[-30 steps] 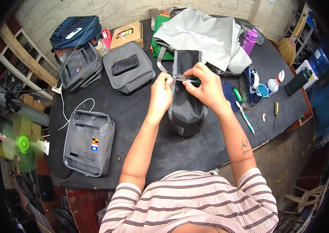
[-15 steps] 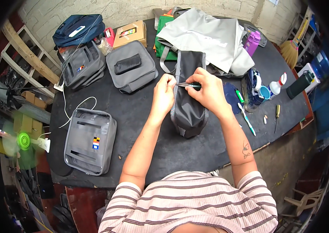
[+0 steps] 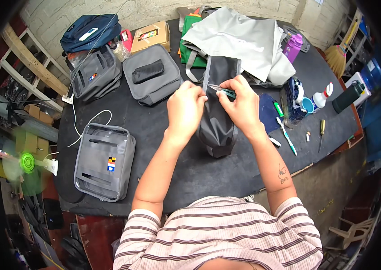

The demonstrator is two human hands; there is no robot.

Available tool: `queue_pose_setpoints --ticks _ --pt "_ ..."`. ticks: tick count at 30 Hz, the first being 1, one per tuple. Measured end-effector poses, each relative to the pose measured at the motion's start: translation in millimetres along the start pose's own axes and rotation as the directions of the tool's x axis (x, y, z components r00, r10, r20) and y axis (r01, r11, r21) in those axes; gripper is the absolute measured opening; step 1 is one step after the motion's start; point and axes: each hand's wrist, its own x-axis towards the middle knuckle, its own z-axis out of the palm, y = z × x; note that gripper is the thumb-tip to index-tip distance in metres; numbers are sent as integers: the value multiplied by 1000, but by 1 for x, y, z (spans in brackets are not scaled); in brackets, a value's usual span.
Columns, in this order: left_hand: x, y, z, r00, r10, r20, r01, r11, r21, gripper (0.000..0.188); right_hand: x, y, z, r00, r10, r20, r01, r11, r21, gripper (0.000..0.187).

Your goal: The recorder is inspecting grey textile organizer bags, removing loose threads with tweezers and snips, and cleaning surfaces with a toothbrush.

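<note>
A dark grey and black pouch (image 3: 219,130) with grey piped edges stands on the table in front of me. My left hand (image 3: 184,112) is closed in a pinch at its left piped edge; what the fingertips grip is too small to make out. Above the pouch, my right hand (image 3: 244,105) holds thread snips (image 3: 229,93) with a green handle. Their metal blades point left, toward the piping near my left fingertips.
Left on the black table (image 3: 163,180) lies a clear-fronted grey case (image 3: 105,162). Behind it are another grey case (image 3: 152,74), a similar bag (image 3: 94,74) and a cardboard box (image 3: 151,38). Silver-grey fabric (image 3: 240,45) is heaped at the back. A toothbrush (image 3: 286,135) and screwdriver (image 3: 321,135) lie right.
My left hand has turned and shifted slightly left and down. The pouch has tilted a little, and my right hand with the snips has moved slightly up and right.
</note>
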Motion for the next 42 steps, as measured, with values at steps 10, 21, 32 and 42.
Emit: queue_pose_setpoints --ticks 10,21,32,42 --pt "-7 -47 28 988 -57 140 90 967 -238 15 2 -1 -6 971 -196 140 218 963 -161 14" --pt "-11 -42 35 924 -276 265 372 809 -455 19 5 1 -9 935 -250 252 300 937 -181 16" --pt "4 -38 25 853 -397 340 497 413 -763 20 -5 15 -4 985 73 -156 -80 996 -43 53" --pt "64 -70 72 853 -325 408 519 609 -600 24 -19 50 17 949 293 115 -290 673 680 67"
